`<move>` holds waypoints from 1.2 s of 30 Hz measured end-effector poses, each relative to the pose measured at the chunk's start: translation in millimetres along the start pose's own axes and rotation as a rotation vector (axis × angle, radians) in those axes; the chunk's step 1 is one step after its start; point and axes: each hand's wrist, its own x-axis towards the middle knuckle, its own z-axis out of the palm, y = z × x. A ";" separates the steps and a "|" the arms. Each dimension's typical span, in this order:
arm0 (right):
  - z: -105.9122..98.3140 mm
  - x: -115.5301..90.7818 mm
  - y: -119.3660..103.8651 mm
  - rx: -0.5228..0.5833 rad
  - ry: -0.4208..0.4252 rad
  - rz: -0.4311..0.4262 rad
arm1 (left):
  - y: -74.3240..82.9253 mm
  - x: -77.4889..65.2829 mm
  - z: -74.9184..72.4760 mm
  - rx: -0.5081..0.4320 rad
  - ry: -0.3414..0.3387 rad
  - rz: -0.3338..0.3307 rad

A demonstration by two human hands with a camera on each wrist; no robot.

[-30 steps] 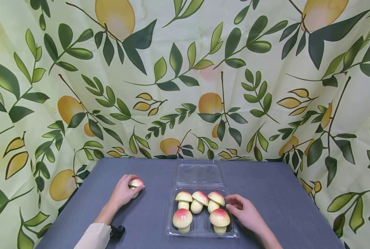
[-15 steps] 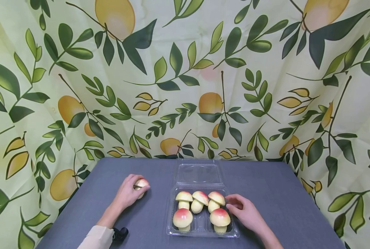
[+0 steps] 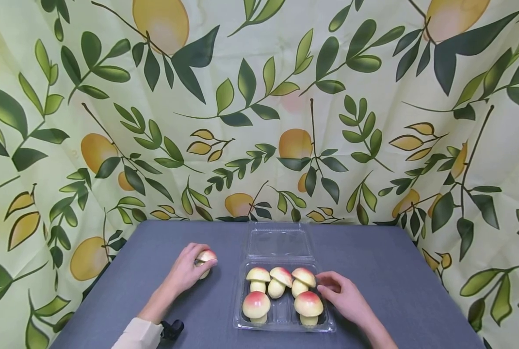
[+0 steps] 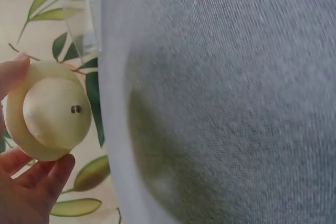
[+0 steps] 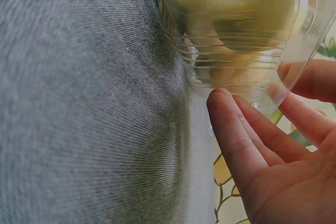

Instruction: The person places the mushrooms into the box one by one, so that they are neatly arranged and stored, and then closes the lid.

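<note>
My left hand (image 3: 188,269) grips a toy mushroom (image 3: 206,258) with a pink-topped, cream cap, left of a clear plastic container (image 3: 281,327). In the left wrist view, thumb and fingers hold the mushroom (image 4: 58,111) by its cap; its pale round stem end bears two small dark marks and is off the table. Similar mushrooms stand in the container: three (image 3: 280,282) in the back row and two (image 3: 256,306) in front, with a gap between those two. My right hand (image 3: 342,294) touches the container's right rim, its fairly straight fingers (image 5: 233,124) against the clear wall.
The hinged clear lid (image 3: 279,242) lies back behind the container. A grey cloth-covered table (image 3: 373,257) lies beneath everything, with a leaf-and-fruit printed curtain (image 3: 259,145) around its back and sides. A black wrist device (image 3: 172,329) sits by the left sleeve.
My left hand has moved steadily right with the mushroom, toward the container. The right hand and the container stay where they were.
</note>
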 end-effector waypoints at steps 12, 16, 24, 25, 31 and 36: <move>-1.0 0.9 -3.3 0.001 0.011 -0.003 | 26.5 1.7 1.3 -0.015 0.054 0.053; -1.5 1.1 -3.8 -0.002 0.012 -0.001 | 35.3 3.0 1.6 -0.019 0.067 0.077; -0.4 2.1 -1.3 -0.006 0.008 0.016 | 55.7 -0.3 0.6 -0.006 0.060 0.130; -0.2 2.2 -1.3 -0.005 0.008 0.019 | 58.8 -0.7 0.4 -0.003 0.061 0.136; -0.4 1.5 -1.8 -0.001 0.007 0.027 | 75.3 -1.0 0.8 -0.013 0.073 0.172; -0.1 1.0 -2.2 -0.004 0.005 0.032 | 86.6 -2.2 2.2 -0.042 0.067 0.192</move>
